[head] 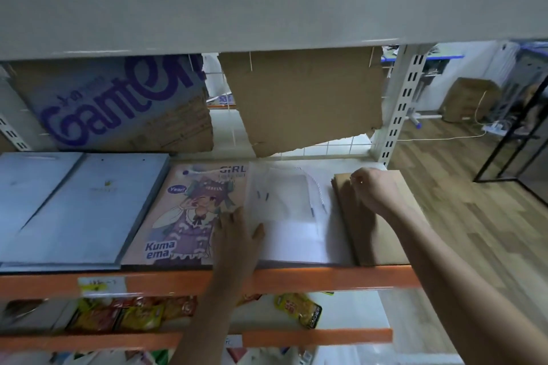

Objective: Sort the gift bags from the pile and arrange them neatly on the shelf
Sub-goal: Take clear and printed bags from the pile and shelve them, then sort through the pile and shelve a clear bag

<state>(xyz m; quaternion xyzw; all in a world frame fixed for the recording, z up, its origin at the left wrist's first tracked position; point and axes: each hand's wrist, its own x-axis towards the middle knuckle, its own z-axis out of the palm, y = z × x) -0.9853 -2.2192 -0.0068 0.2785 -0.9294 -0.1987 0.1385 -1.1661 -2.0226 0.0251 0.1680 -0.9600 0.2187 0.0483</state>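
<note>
My left hand (237,234) lies flat, fingers straight and spread, palm down on the near left corner of the white gift bag (290,216); thumb on the white sheet, the other fingers reaching onto the cartoon-girl gift bag (189,213) just beside it; nothing gripped. My right hand (372,191) has its fingers curled, pinching the far edge of the brown paper bags (376,234); these lie flat as a stack at the right end of the shelf, under and toward me from those fingers. White bag sits between my two hands, its cord handles (318,195) lying across it, touching the brown stack at the right. Left of my left fingers, past the cartoon bag: grey-blue gift bags (77,207), flat, overlapping. All rest above the orange shelf beam (326,278); cardboard boxes (302,101) stand beyond my fingertips; snack packets (130,315) on the level below.
</note>
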